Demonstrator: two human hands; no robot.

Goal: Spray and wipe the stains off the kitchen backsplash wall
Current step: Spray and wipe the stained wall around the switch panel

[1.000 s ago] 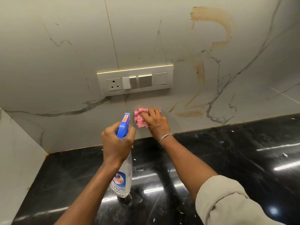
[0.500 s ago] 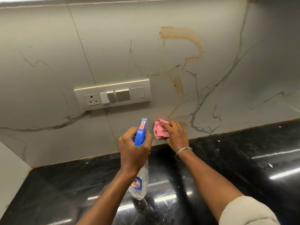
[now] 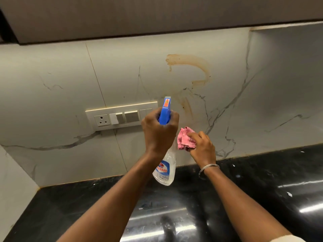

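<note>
We see a pale backsplash wall [image 3: 52, 84] veined in dark grey and smeared with orange-brown stains [image 3: 192, 61], a spray bottle [image 3: 165, 171] with blue head, clear body and blue, white and red label, a faintly striped pink cloth [image 3: 185, 139], and a glossy black worktop [image 3: 262, 182] flecked white
</note>
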